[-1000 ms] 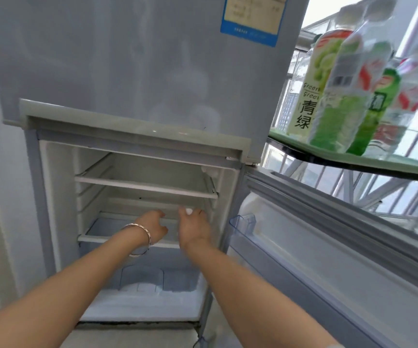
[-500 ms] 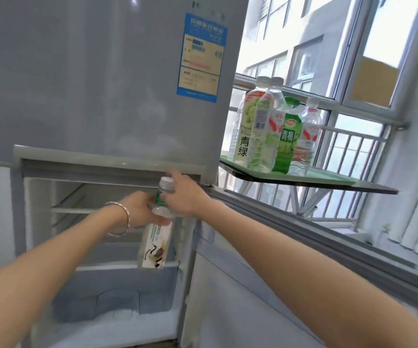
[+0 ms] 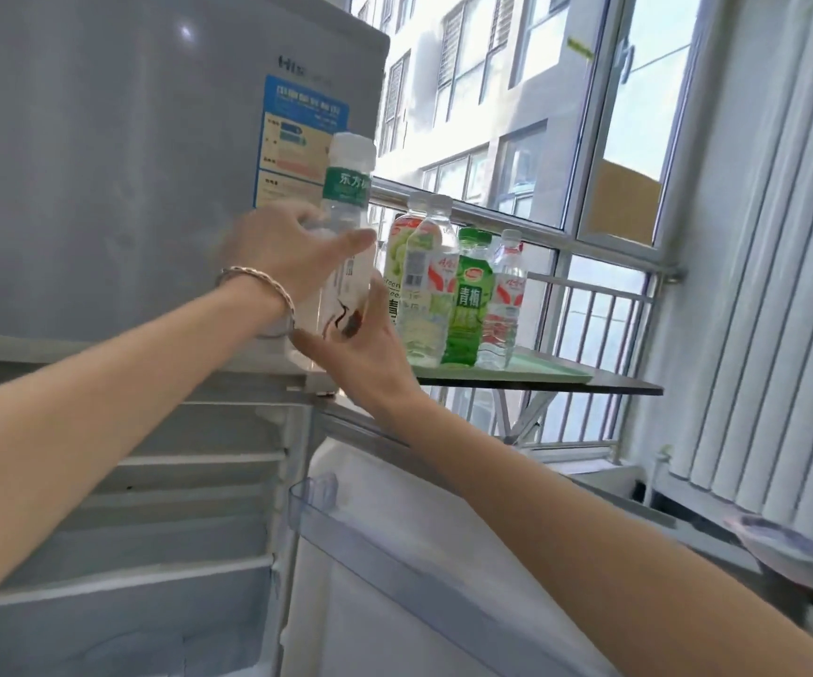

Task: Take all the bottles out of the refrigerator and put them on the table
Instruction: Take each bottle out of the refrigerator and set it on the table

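Fridge (image 3: pixel 101 188) lower compartment open, left and below the grip; shelves (image 3: pixel 150 461) in view carry nothing, clear door bin (image 3: pixel 326 500) below the grip also bare. Left hand (image 3: pixel 292 256), bracelet (image 3: pixel 260 285) on wrist, wraps the upper body of a held bottle (image 3: pixel 348 222) from the left, fingers curled on it, thumb pointing right across the front. Bottle upright, white cap, green neck label with Chinese characters, partly readable "东方", pale lower label with a dark brush mark; contents look clear or pale, cannot tell level. Right hand (image 3: pixel 365 349) just below, palm cupped under and against the bottle's lower part, fingers loosely spread, not fully closed. Behind the bottle, blue energy sticker (image 3: pixel 297 134) on fridge door, text too small; "Hi.." logo above it. Right of the grip, four bottles (image 3: pixel 448 290) upright in a tight cluster on a green tray (image 3: pixel 541 371) on the surface (image 3: pixel 629 388): pale green tea with "green" lettering, clear red-white label, green bottle reading "青梅", small clear water with red label. Held bottle is in the air just left of that cluster, not yet on the surface.
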